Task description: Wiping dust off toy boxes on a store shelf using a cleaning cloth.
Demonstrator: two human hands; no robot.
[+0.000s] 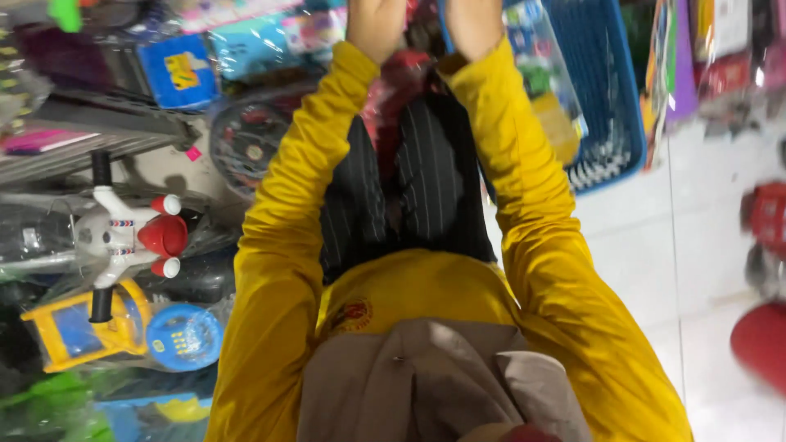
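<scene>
Here both arms in yellow sleeves reach up; the left hand and right hand are cut off at the top edge, their grip untellable. A red plastic-wrapped package lies between the wrists. Packaged toys crowd shelves left; a blue basket hangs right, above a white tiled floor.

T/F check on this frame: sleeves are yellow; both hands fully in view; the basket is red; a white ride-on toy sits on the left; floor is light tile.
1. Both sleeves are yellow. True.
2. Both hands are fully in view. False: the left hand and right hand are cut off by the top edge.
3. The basket is red. False: it is blue.
4. A white ride-on toy sits on the left. True.
5. The floor is light tile. True.
</scene>
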